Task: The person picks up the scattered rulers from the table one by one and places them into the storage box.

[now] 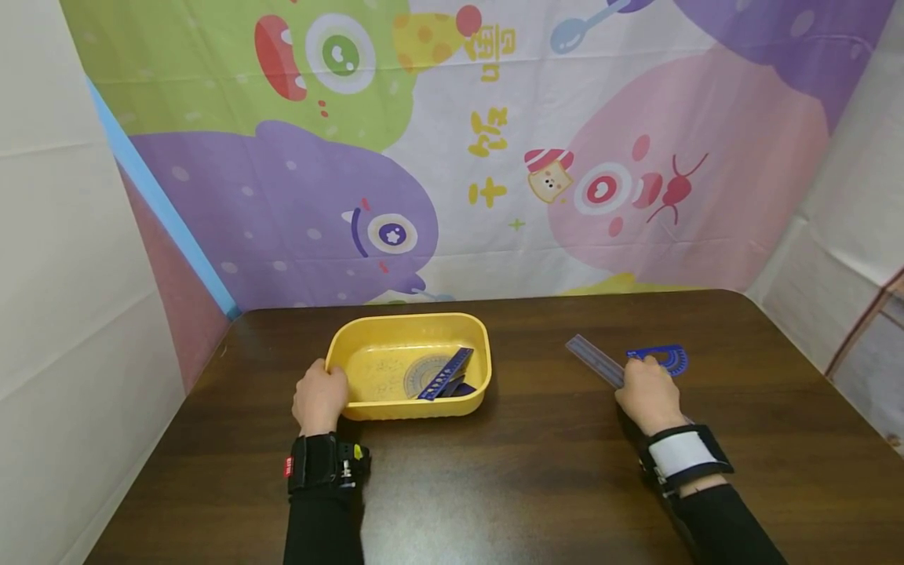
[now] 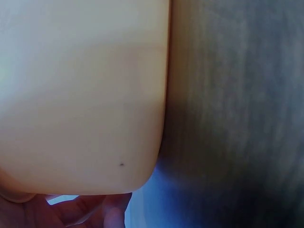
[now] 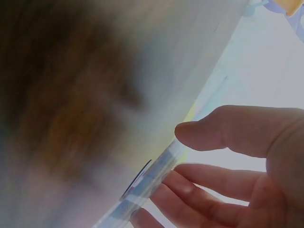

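On the left, my left hand (image 1: 321, 396) grips the near left corner of a yellow plastic basin (image 1: 406, 319), thumb over the rim and fingers against the outer wall. Inside the basin lie a blue ruler (image 1: 446, 374), a clear protractor (image 1: 417, 375) and a dark blue piece (image 1: 463, 390), partly covered. At the right, my right hand (image 1: 648, 395) holds a clear ruler (image 1: 593, 359) low over the table. In the right wrist view, the thumb and fingers (image 3: 199, 194) meet along its edge. Just beyond that hand lies a blue protractor (image 1: 676, 361), partly hidden by it.
The brown wooden table (image 1: 494, 471) ends at a cartoon-printed curtain (image 1: 480, 235) behind the basin. White cloth panels (image 1: 71, 314) flank both sides. Table surface shows between the two hands and along the front.
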`<state>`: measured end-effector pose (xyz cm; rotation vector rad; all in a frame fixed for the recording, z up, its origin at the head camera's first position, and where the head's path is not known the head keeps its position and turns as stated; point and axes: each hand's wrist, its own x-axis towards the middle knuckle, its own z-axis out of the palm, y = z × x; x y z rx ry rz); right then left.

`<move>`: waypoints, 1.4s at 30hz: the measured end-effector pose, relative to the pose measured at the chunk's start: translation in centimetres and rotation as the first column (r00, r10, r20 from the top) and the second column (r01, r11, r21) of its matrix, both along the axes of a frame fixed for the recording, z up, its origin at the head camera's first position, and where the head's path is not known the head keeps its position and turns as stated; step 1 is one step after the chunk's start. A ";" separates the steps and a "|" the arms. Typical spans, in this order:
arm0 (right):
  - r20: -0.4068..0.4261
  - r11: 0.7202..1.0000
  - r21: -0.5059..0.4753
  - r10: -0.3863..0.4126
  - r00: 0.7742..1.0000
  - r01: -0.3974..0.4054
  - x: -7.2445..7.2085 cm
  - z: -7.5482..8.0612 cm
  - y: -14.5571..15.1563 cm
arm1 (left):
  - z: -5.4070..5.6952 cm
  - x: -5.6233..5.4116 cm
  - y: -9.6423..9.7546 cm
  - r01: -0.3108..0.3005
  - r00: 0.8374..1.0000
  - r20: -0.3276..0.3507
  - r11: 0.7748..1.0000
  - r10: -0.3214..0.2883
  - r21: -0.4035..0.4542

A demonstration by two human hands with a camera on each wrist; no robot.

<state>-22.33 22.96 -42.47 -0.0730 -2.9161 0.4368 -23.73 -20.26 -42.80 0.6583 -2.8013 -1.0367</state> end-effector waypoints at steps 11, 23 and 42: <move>0.002 1.000 -0.003 0.001 1.000 -0.001 -0.1 0.5 -0.4 | 0.0 0.1 0.0 0.005 1.000 0.002 1.000 -0.005 0.005; -0.086 1.000 -0.011 0.008 0.996 -0.009 -0.2 1.0 -1.2 | -0.1 0.1 0.0 0.005 1.000 0.009 1.000 -0.005 0.006; -0.153 0.998 -0.026 0.047 0.987 -0.052 0.2 2.5 -2.6 | 0.1 0.1 0.0 0.010 1.000 -0.008 1.000 -0.010 -0.003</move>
